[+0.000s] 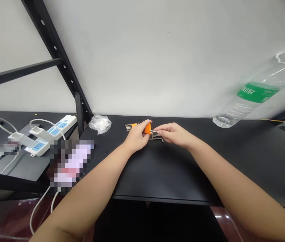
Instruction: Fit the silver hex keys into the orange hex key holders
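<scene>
My left hand (137, 136) is closed around a small orange holder (147, 128) at the far middle of the black table (162, 171). My right hand (173, 133) pinches a thin metal hex key (153, 131) whose end meets the orange holder. A few more metal hex keys (157, 137) lie on the table just under both hands. A second orange holder with keys (131, 126) lies behind my left hand, near the wall.
A crumpled clear plastic bag (100, 123) lies left of my hands. A clear water bottle with a green label (254, 91) stands far right. White power strips (48, 135) with cables sit on a lower surface at left, beside a black shelf frame (64, 64).
</scene>
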The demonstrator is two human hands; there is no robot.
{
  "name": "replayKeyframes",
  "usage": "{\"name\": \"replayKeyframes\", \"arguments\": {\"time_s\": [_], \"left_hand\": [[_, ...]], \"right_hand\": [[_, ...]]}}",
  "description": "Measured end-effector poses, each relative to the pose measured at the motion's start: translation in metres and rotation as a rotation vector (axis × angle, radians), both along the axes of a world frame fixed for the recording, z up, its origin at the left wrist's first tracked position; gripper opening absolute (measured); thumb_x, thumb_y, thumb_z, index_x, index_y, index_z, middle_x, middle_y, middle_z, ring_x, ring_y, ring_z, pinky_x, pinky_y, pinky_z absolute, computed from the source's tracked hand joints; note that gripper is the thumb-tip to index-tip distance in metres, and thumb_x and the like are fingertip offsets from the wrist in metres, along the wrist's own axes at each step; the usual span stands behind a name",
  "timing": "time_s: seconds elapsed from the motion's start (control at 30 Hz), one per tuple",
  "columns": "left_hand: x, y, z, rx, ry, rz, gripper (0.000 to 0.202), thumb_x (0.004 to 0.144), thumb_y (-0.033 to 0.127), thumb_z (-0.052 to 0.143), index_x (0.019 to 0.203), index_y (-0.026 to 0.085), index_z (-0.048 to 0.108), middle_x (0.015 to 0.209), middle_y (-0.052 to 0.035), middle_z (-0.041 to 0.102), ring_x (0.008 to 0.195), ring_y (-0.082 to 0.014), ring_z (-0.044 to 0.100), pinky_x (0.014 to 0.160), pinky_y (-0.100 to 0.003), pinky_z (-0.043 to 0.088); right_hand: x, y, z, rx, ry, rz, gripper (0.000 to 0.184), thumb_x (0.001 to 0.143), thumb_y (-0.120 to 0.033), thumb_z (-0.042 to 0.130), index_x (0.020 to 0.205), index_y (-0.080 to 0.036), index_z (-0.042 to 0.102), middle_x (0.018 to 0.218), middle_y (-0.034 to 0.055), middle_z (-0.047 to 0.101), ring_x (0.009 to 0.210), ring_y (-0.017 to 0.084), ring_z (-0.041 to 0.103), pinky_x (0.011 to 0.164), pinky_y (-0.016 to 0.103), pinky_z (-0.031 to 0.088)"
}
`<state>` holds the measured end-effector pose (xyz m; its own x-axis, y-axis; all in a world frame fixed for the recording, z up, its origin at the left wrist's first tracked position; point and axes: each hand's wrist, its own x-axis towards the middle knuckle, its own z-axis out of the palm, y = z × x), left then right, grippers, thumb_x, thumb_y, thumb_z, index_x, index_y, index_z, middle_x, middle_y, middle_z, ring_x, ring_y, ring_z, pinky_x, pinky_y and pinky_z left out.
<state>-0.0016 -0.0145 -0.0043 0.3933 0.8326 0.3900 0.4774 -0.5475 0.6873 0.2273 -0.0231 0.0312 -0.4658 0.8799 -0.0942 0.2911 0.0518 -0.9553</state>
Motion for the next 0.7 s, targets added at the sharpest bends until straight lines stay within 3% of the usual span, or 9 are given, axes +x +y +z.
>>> {"name": "replayKeyframes", "arguments": {"time_s": [0.17,0.3,0.4,0.57,0.7], "left_hand": [[0.0,-0.001,0.004,0.008,0.002,-0.004,0.051,0.089,0.015,0.058,0.139,0.023,0.053,0.1,-0.0014,0.069,0.077,-0.0133,0.063,0.077,-0.027,0.052],[-0.001,0.0,0.004,0.024,0.077,-0.006,0.052,0.09,0.017,0.058,0.14,0.024,0.052,0.102,-0.0015,0.07,0.081,-0.0148,0.065,0.08,-0.029,0.052],[0.002,-0.002,0.006,0.012,0.113,-0.058,0.048,0.091,0.023,0.061,0.139,0.024,0.053,0.101,-0.002,0.07,0.081,-0.0158,0.066,0.081,-0.03,0.053],[0.009,-0.01,0.015,-0.015,0.109,-0.126,0.028,0.093,0.025,0.06,0.121,0.024,0.059,0.095,0.0001,0.071,0.077,-0.0147,0.065,0.076,-0.028,0.051],[0.008,-0.008,0.016,-0.002,0.104,-0.05,0.022,0.092,0.02,0.057,0.113,0.024,0.062,0.096,-0.0002,0.071,0.08,-0.0149,0.065,0.078,-0.027,0.051]], "right_hand": [[0.0,0.003,-0.004,-0.147,0.171,0.018,0.05,0.089,-0.047,0.07,0.126,-0.013,0.071,0.052,-0.0085,0.034,0.047,0.008,0.022,0.047,0.025,0.018],[0.002,0.002,0.004,-0.097,0.035,0.049,0.044,0.091,-0.047,0.065,0.123,-0.018,0.073,0.053,-0.0077,0.035,0.047,0.008,0.024,0.046,0.025,0.019],[0.001,-0.001,0.009,-0.046,-0.103,0.06,0.034,0.093,-0.047,0.061,0.105,-0.018,0.076,0.055,-0.0052,0.041,0.046,0.008,0.028,0.044,0.024,0.02],[-0.018,-0.001,-0.002,-0.096,-0.023,-0.08,0.03,0.09,-0.047,0.068,0.085,-0.018,0.064,0.059,-0.0032,0.05,0.044,0.007,0.033,0.04,0.023,0.022],[-0.032,-0.001,-0.01,-0.134,0.125,-0.207,0.036,0.087,-0.052,0.074,0.092,-0.02,0.058,0.059,-0.0032,0.052,0.043,0.008,0.039,0.037,0.021,0.025]]}}
